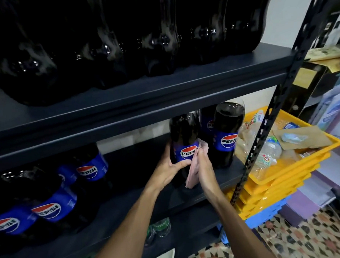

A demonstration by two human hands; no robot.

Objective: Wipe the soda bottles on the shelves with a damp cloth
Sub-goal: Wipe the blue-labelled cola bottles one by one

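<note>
- Our left hand [171, 167] is clamped round the Pepsi bottle [182, 132] at the lower edge of its label, steadying it.
- Our right hand [203, 166] clutches the pink cloth [193, 176], pressing it to the bottle's right flank.
- Best, we judge, to turn the bottle with the left hand while wiping shoulder to base.
- The bottle stands at centre frame on the middle shelf [187, 199], long axis vertical, neck upward, label towards us.

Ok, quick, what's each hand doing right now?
Left hand: grips the Pepsi bottle.
Right hand: holds the pink cloth against that bottle.
</note>
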